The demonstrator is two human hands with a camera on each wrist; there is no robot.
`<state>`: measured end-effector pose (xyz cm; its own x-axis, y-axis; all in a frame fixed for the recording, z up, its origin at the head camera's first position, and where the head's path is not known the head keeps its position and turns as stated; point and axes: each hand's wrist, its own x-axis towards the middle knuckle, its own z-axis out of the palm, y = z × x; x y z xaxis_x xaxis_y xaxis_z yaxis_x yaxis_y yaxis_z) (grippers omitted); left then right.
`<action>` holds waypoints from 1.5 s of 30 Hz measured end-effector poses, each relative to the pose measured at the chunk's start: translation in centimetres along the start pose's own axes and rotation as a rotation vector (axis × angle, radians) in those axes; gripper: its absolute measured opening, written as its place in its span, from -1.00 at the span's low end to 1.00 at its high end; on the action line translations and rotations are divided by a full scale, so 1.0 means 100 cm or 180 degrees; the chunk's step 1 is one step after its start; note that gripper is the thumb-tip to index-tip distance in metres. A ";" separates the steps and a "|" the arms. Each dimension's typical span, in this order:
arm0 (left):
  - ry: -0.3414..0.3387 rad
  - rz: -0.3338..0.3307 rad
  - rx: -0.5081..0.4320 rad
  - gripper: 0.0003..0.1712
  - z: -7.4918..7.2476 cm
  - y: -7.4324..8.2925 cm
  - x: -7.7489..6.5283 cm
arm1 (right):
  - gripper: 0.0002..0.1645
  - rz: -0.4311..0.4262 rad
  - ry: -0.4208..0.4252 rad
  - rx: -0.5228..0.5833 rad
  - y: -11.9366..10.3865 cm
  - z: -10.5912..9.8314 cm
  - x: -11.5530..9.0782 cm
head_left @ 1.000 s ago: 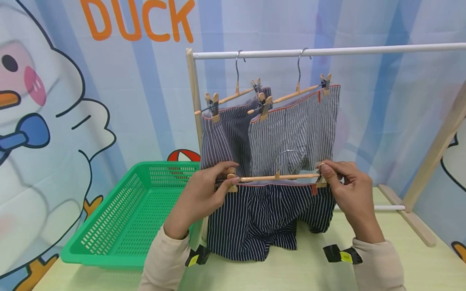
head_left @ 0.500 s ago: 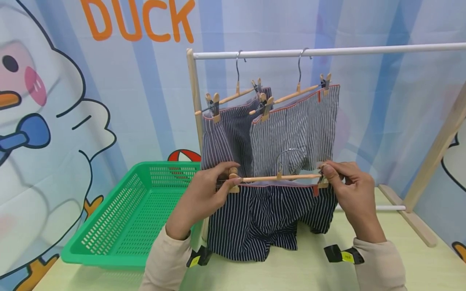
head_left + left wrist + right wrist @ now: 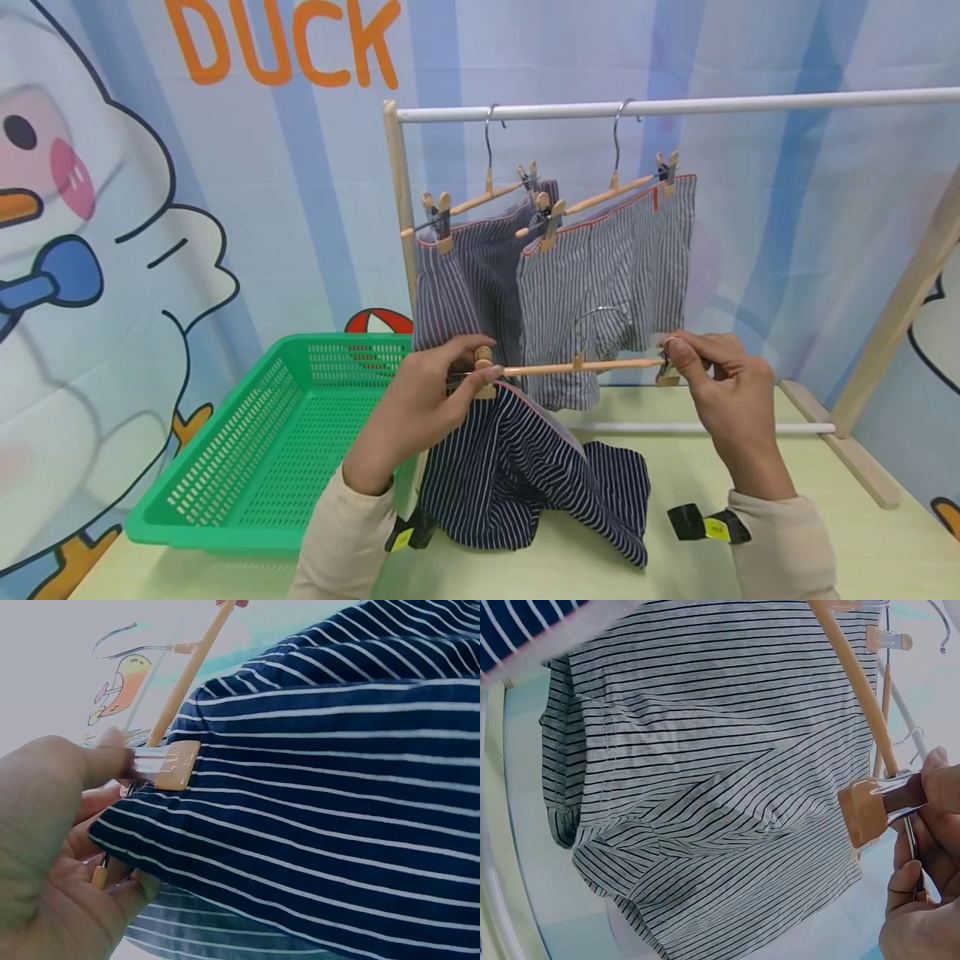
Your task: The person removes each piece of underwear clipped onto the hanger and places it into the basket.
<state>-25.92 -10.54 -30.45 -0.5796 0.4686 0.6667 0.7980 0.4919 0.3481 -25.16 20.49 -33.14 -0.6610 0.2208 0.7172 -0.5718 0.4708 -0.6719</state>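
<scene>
Between both hands is a wooden clip hanger (image 3: 585, 367), held level in front of the rack. My left hand (image 3: 427, 392) pinches its left clip (image 3: 178, 765), which still grips one corner of the navy striped shorts (image 3: 517, 475). From that corner the shorts droop, their right side lying low over the table. My right hand (image 3: 723, 387) pinches the right clip (image 3: 866, 810), and no cloth is in that clip. Behind the hanger, grey striped shorts (image 3: 600, 292) and darker striped shorts (image 3: 465, 275) hang by clips.
A white rail (image 3: 735, 107) on wooden posts carries the two hung hangers. To the left stands a green basket (image 3: 247, 533) on the pale table (image 3: 750, 575). A lower white bar (image 3: 795, 428) runs near the table, with a wooden foot (image 3: 840, 450) at right.
The navy shorts' right corner has come out of the right clip and dropped down to the left. Both hands stay nearly in place on the hanger's clips.
</scene>
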 end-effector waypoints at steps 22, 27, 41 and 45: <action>0.0522 -0.0466 -0.0135 -0.79 0.011 -0.001 0.000 | -0.74 -0.0311 -0.0093 0.0089 0.000 0.006 0.001; 0.0551 -0.0586 -0.0185 -0.80 0.011 -0.001 0.000 | -0.73 -0.0416 -0.0148 0.0040 0.001 0.005 0.001; 0.0550 -0.0645 -0.0189 -0.87 0.011 0.004 0.001 | -0.73 -0.0359 -0.0243 0.0023 0.002 0.004 0.002; 0.0575 -0.0614 -0.0166 -0.88 0.009 0.006 0.001 | -0.72 -0.0341 -0.0250 -0.0004 0.003 0.003 0.002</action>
<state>-25.65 -9.56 -30.82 -0.6868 0.2289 0.6899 0.6857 0.5189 0.5105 -25.64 20.41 -33.27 -0.6322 0.1015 0.7681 -0.6406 0.4891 -0.5919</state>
